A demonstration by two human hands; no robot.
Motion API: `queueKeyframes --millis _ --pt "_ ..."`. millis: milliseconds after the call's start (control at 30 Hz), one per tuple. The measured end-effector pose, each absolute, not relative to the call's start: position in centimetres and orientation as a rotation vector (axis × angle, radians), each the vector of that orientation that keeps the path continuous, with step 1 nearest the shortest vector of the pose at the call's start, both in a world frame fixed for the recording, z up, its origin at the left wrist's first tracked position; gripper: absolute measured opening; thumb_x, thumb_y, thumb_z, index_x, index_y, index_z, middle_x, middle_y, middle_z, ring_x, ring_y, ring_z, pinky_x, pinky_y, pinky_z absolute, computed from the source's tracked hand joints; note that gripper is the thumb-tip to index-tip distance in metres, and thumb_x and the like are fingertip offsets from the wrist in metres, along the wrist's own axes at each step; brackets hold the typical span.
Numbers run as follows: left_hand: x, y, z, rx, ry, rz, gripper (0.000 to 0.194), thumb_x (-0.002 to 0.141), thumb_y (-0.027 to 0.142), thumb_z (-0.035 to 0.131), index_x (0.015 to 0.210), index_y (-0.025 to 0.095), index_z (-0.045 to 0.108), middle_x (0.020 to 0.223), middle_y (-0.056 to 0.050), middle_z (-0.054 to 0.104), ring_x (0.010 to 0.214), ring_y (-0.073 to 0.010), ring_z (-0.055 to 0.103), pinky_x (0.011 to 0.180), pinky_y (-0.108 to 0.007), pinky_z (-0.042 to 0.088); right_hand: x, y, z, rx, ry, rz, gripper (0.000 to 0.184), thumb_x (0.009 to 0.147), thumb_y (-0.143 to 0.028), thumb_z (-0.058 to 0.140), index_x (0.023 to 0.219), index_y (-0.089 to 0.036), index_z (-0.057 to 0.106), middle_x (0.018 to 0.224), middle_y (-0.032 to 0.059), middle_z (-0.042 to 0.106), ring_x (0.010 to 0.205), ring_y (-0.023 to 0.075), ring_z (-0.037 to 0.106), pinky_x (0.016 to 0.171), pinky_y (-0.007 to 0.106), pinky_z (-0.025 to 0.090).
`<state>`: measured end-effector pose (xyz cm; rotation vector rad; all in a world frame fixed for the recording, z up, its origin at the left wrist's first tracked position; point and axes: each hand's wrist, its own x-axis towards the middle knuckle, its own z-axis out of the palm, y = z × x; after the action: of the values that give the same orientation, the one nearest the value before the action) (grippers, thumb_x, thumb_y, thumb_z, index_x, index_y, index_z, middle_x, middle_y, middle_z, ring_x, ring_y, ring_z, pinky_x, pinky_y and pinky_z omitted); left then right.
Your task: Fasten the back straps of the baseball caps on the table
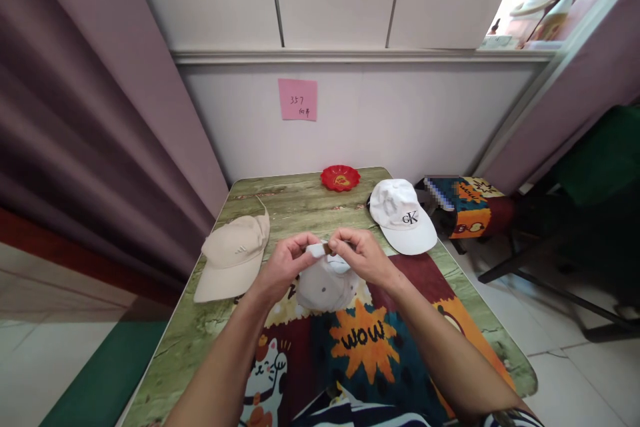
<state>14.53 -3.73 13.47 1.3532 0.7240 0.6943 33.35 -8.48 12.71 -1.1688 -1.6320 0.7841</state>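
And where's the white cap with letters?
In the head view, the white cap lies at the right edge of the table, beyond the right hand, with the red dish farther back to its left.

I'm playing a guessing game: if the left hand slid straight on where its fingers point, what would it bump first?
Probably the right hand, close by at the pale grey cap; depth is unclear.

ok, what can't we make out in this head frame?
All in the head view:
- Grey cap: whether its strap is fastened; fingers of the left hand and right hand cover part.
- White cap: back, turned away.
- Patterned cloth: near end, hidden by striped clothing and the bottom edge.
- Bottle, upper right: label, blurred and small.
- Item at right: pixelated patch.
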Motion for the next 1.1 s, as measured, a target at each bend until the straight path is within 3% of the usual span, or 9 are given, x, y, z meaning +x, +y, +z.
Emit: queueKeyframes --millis 233,400,500,633,700,767,900,1100 --pt "14.2 -3.6 13.2 1.089 0.73 0.736 0.034 0.062 0.037 0.086 0.072 0.015 0.063 0.062 0.001 0.062 0.051 -0.0088 0.051 0.049 -0.019 0.036 33.1 -8.4 13.0 -1.133 -1.64 0.819 0.032 0.094 -0.043 0.054 0.074 -0.019 0.06 0.069 -0.0013 0.059 0.067 0.0127 0.052 0.065 0.023 0.04" --pt "13.4 -3.4 13.0 0.979 0.635 0.809 0.025 0.07 0.032 0.082 0.071 0.015 0.063 0.066 -0.001 0.063 0.056 -0.0097 0.054 0.053 -0.02 0.039 34.3 -8.3 12.3 -1.221 -1.545 0.807 0.037 0.094 -0.048 0.053 0.071 -0.019 0.059 0.068 -0.0007 0.059 0.067 0.0136 0.052 0.065 0.024 0.04" --pt "13.0 -2.8 13.0 0.956 0.519 0.896 0.023 0.075 0.031 0.077 0.069 0.016 0.061 0.068 -0.001 0.062 0.063 -0.0111 0.055 0.06 -0.022 0.043 35.6 -7.8 10.9 -1.231 -1.262 0.83 0.041 0.091 -0.057 0.053 0.073 -0.02 0.059 0.071 0.0014 0.062 0.072 0.0171 0.058 0.072 0.028 0.047" --pt "13.5 -1.8 13.2 0.818 0.423 1.045 0.02 0.075 0.03 0.076 0.074 0.018 0.06 0.066 0.001 0.058 0.062 -0.0111 0.054 0.063 -0.023 0.047 37.1 -7.7 8.9 -0.968 -0.965 1.046 0.065 0.086 -0.077 0.039 0.111 -0.023 0.064 0.108 0.0116 0.071 0.1 0.025 0.067 0.088 0.039 0.052" --pt "14.1 -1.5 13.5 0.689 0.402 1.081 0.02 0.071 0.027 0.079 0.077 0.019 0.061 0.065 0.003 0.058 0.06 -0.0109 0.055 0.064 -0.024 0.05 37.3 -8.1 8.0 -0.913 -1.105 1.201 0.079 0.076 -0.082 0.053 0.127 -0.023 0.061 0.126 0.0139 0.066 0.114 0.028 0.063 0.095 0.041 0.05" --pt "14.6 -1.3 14.0 0.571 0.419 1.097 0.017 0.073 0.024 0.077 0.079 0.019 0.062 0.064 0.003 0.058 0.057 -0.0108 0.056 0.064 -0.024 0.053 37.3 -8.7 7.2 -0.926 -1.282 1.382 0.081 0.066 -0.074 0.072 0.126 -0.02 0.064 0.122 0.0125 0.069 0.112 0.0286 0.064 0.093 0.039 0.051" --pt "14.9 -0.5 14.8 0.439 0.588 1.099 0.012 0.082 0.026 0.07 0.077 0.017 0.064 0.063 0.0 0.064 0.059 -0.0145 0.063 0.063 -0.027 0.056 36.6 -9.2 6.4 -0.851 -1.195 1.601 0.052 0.065 -0.047 0.086 0.104 -0.015 0.073 0.09 0.0067 0.076 0.08 0.0208 0.07 0.073 0.03 0.053" --pt "13.0 0.5 12.1 0.472 0.61 1.069 0.026 0.09 0.038 0.065 0.091 0.013 0.068 0.076 -0.005 0.074 0.076 -0.018 0.073 0.083 -0.03 0.057 35.4 -8.2 8.3 -0.581 -0.576 1.457 0.037 0.072 -0.035 0.083 0.105 -0.023 0.071 0.095 0.0031 0.077 0.091 0.022 0.072 0.086 0.034 0.056"
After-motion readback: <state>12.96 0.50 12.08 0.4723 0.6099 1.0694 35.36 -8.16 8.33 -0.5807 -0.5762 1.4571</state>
